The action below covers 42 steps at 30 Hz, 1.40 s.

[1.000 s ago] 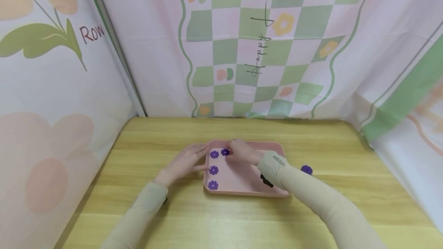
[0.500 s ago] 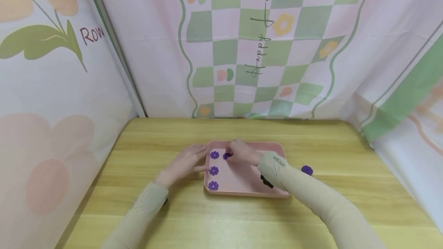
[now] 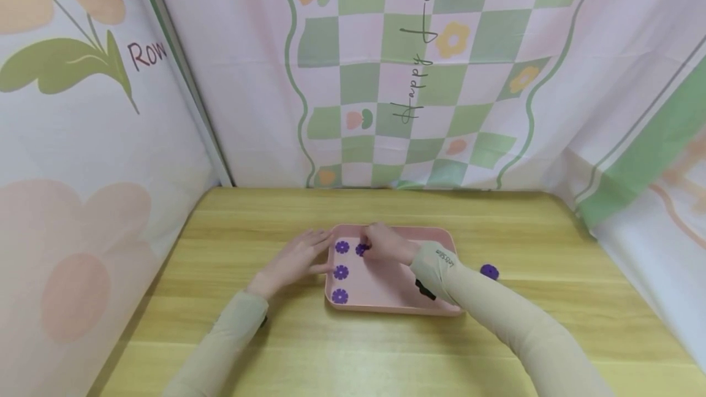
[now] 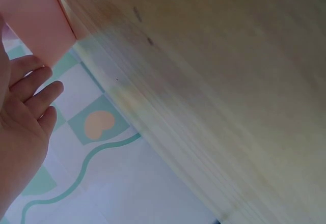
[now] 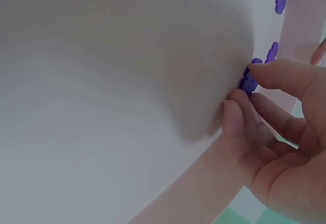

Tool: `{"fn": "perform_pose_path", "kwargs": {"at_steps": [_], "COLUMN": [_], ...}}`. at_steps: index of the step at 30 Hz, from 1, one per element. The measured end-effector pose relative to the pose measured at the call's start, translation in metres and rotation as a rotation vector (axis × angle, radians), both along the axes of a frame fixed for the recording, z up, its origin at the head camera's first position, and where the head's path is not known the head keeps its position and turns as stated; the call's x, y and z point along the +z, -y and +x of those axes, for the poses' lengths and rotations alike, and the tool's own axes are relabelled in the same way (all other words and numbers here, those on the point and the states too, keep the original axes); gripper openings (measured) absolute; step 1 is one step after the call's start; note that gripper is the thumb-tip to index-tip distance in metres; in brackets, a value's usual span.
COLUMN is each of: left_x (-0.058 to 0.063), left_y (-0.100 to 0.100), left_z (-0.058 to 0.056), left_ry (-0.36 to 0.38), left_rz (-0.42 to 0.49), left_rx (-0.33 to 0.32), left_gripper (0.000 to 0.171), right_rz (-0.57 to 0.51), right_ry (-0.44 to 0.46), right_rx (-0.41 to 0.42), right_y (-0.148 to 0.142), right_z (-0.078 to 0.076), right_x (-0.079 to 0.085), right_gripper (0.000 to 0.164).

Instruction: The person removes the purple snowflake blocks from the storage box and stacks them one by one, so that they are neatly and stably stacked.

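I watch remotely as the right hand [image 3: 388, 244] pinches a purple disc [image 5: 249, 79] inside the pink tray [image 3: 380, 290], clearest from its wrist camera, the left hand [image 3: 292, 260] loosely extended at the rim, the curtain's [image 3: 458, 84] “Happy Life” legible only from the head.

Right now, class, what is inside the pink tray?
Three purple flower pieces line the left side of the pink tray; the right hand holds a fourth piece beside the far one. What lies beneath that hand and its sleeve cannot be seen.
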<state>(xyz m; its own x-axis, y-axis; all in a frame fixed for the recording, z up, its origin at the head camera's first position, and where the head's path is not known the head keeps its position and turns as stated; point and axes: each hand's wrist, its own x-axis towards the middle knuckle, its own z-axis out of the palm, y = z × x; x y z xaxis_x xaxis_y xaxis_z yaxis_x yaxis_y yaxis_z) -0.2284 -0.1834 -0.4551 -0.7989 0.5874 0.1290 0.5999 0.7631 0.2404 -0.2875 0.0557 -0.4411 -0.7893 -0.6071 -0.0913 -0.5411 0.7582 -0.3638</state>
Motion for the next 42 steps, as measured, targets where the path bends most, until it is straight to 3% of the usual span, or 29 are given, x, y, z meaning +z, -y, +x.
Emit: {"fn": "perform_pose_path", "kwargs": {"at_steps": [16,33,42], "left_x": [0.002,-0.002,-0.003], "left_y": [0.0,-0.001,-0.001], "left_z": [0.001,0.001,0.0], "left_ry": [0.001,-0.013,-0.021], "left_rz": [-0.002,0.011,0.006], "left_rx": [-0.003,-0.012,-0.012], "left_gripper": [0.074,0.073,0.075], "right_rz": [0.013,-0.02,-0.094], "right_ry": [0.0,0.066,0.135], "right_rx": [0.007,0.012,0.013], "right_y": [0.0,-0.007,-0.02], "right_z": [0.0,0.005,0.011], "right_x": [0.0,0.01,0.021], "right_gripper": [0.017,0.009,0.012]}}
